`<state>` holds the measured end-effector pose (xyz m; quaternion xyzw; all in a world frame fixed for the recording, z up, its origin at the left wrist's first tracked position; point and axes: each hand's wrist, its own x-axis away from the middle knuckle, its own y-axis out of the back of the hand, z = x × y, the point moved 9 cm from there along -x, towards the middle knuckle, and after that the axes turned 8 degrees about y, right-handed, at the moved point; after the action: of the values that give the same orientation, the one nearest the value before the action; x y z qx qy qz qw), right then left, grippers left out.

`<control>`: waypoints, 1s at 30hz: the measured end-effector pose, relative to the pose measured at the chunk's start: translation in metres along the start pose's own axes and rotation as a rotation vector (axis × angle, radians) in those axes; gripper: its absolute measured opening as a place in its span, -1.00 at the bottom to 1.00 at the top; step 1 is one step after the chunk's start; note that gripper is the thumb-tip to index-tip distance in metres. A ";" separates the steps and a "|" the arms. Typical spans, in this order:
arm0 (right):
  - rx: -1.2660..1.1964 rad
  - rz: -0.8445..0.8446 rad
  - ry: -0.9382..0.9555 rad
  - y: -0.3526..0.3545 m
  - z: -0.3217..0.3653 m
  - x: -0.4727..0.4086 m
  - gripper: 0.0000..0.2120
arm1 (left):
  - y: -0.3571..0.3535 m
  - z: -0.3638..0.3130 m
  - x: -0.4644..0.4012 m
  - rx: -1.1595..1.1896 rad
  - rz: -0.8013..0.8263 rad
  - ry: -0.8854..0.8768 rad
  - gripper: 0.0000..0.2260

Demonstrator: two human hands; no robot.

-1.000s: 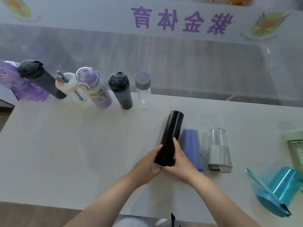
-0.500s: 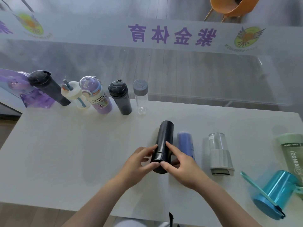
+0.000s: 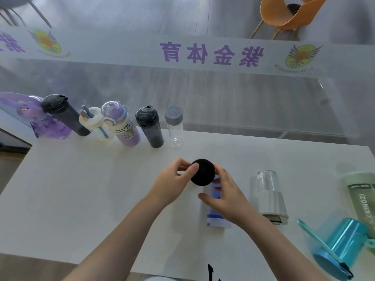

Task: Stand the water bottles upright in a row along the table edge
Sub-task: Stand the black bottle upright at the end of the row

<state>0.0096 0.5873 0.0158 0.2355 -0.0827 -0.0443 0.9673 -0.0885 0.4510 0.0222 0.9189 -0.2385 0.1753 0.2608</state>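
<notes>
A black cylindrical bottle stands on end at the middle of the white table, seen from its round top. My left hand grips its left side with thumb and fingers. My right hand curls round its right side. Several bottles stand upright in a row along the far edge: a purple jug, a dark grey bottle, a white straw cup, a lilac printed bottle, a black-lidded bottle and a clear bottle with a grey cap.
Lying on the table to the right are a blue bottle partly under my right hand, a clear bottle with a grey base, a green bottle and a teal cup. A glass partition with purple lettering rises behind the table.
The black bottle went from lying flat to standing on end between both hands. The camera view tilted upward.
</notes>
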 end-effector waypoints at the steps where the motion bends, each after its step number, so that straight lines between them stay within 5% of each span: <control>1: -0.003 -0.003 0.001 -0.001 -0.003 -0.006 -0.25 | 0.002 -0.002 -0.006 0.030 -0.001 0.020 -0.62; 15: -0.041 -0.302 -0.038 -0.010 -0.030 -0.077 -0.38 | 0.001 -0.019 -0.055 0.076 0.095 0.223 -0.25; 25: 0.003 -0.259 0.014 -0.006 -0.034 -0.085 -0.42 | -0.001 0.009 -0.058 0.128 0.118 0.169 -0.58; 30: 0.038 -0.260 0.000 0.004 -0.042 -0.097 -0.40 | 0.009 0.083 -0.065 -0.407 0.021 0.203 -0.40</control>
<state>-0.0779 0.6216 -0.0330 0.2626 -0.0522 -0.1678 0.9488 -0.1308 0.4207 -0.0699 0.8226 -0.2512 0.2177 0.4614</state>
